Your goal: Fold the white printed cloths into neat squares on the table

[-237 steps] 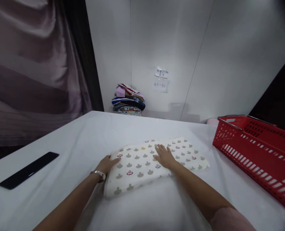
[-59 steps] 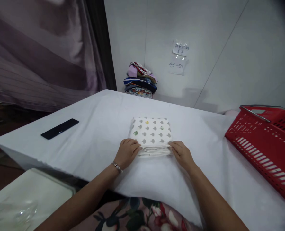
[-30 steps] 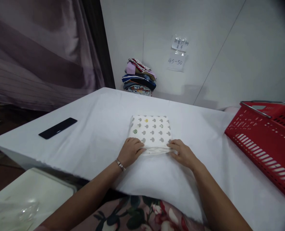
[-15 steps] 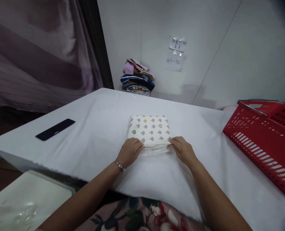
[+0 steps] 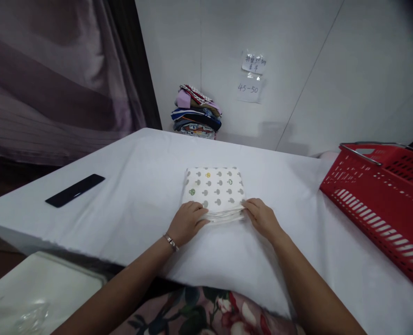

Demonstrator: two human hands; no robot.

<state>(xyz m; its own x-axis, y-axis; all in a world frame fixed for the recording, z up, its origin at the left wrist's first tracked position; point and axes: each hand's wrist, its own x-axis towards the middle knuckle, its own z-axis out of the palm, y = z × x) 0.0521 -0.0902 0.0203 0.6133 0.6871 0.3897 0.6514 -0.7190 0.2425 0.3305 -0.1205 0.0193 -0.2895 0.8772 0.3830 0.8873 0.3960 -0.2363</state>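
Observation:
A folded white cloth [image 5: 215, 188] printed with grey, yellow and green motifs lies flat on the white-covered table [image 5: 139, 200]. Its layered near edge faces me and hangs together slightly loosely. My left hand [image 5: 187, 222] grips the near left corner, fingers on top and thumb below by the layers. At the near right corner, my right hand [image 5: 261, 216] pinches the edge between thumb and fingers. A bracelet [image 5: 171, 242] circles my left wrist.
A red plastic basket [image 5: 377, 200] with a metal handle stands on the right. On the left lies a dark flat phone-like object [image 5: 75, 190]. Folded fabrics [image 5: 197, 113] are stacked beyond the far edge, by a wall with paper notes [image 5: 250, 88]. A pale stool-like surface [image 5: 42, 284] stands lower left.
My left thumb has moved apart from the fingers, and the near layers look lower and flatter. The whole view has shifted slightly, and the right hand keeps its pinch.

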